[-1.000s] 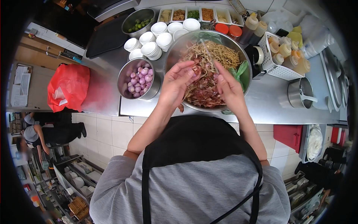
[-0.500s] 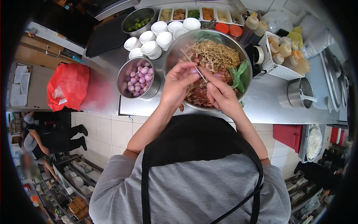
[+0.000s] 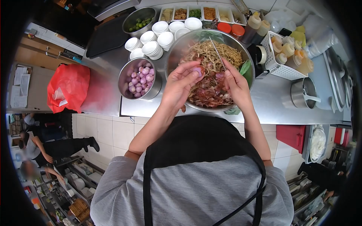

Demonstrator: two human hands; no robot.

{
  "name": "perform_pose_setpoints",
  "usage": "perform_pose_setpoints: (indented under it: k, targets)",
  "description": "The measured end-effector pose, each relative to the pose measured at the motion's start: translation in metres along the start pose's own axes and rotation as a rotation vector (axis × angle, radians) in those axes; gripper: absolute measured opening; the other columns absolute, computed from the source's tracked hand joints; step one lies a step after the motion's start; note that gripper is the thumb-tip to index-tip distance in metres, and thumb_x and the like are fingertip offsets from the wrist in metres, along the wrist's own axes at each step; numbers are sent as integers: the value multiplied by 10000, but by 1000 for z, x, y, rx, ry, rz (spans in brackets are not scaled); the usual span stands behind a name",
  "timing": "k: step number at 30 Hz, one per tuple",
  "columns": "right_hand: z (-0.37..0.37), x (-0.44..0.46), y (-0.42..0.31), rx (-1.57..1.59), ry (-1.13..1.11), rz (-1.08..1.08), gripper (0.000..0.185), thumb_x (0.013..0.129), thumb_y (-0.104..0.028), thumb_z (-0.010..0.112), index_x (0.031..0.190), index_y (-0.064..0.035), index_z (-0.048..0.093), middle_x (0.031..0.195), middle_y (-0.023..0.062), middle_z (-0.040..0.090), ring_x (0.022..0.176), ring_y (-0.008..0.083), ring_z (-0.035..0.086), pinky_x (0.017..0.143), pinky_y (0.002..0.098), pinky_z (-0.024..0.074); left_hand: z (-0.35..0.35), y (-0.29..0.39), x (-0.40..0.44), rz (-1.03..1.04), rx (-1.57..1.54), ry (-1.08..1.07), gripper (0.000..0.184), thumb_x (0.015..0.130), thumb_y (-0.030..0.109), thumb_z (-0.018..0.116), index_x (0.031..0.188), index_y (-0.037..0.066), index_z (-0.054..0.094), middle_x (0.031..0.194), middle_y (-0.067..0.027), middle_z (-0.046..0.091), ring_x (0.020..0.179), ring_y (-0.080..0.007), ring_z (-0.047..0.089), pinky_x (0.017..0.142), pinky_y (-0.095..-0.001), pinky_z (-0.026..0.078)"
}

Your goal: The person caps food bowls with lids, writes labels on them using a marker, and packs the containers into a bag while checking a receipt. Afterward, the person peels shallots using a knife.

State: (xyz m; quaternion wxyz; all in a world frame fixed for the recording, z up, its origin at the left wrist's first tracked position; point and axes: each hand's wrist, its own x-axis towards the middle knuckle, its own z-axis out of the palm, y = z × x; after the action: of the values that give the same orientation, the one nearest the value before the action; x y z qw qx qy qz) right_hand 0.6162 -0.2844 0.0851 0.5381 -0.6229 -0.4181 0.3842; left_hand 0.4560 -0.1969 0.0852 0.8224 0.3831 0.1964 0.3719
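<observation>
Between the thumb and fingers of my left hand [image 3: 182, 79] is a shallot [image 3: 197, 70] with reddish skin on it. My right hand [image 3: 236, 83] grips a thin knife [image 3: 217, 52], its blade pointing up and to the left, apart from the shallot. Both hands are over a large steel bowl [image 3: 172, 49]. Reddish shallot skins [image 3: 211, 96] fill its near part, with thin pale-brown strips [image 3: 226, 52] and a green leaf [image 3: 246, 68] behind. To the left, a smaller steel pot [image 3: 156, 88] holds several peeled purple shallots [image 3: 142, 80].
Stacked white cups [image 3: 152, 49] and a bowl of green limes [image 3: 140, 25] stand behind the shallot pot. A red plastic bag [image 3: 69, 86] lies at left. On the right are a white basket of sauce bottles [image 3: 283, 64] and a saucepan [image 3: 299, 94]. Another person [image 3: 41, 147] is at lower left.
My right hand has moved right, taking the knife away from the shallot, and the blade now points higher. My left hand stays nearly in place. The person at lower left has shifted.
</observation>
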Motion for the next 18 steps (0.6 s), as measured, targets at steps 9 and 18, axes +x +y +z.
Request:
perform_pose_setpoints:
  k: [9, 18]
  targets:
    - [17, -19, -20, 247, -352, 8, 432, 922, -203, 376, 1336, -129, 276, 548, -29, 363, 432, 38, 306, 392, 159, 272, -5, -9, 4, 30, 9, 15, 216, 810, 34, 553, 1024, 31, 526, 961, -50, 570, 908, -133, 545, 849, -295, 425]
    - [7, -14, -14, 260, -193, 63, 361, 903, -138, 410, 1264, -125, 418, 589, -45, 380, 488, 29, 332, 427, 168, 296, -5, -4, 2, 6, 0, -16, 257, 828, 61, 538, 1079, 30, 492, 970, -72, 574, 919, -145, 549, 848, -298, 428]
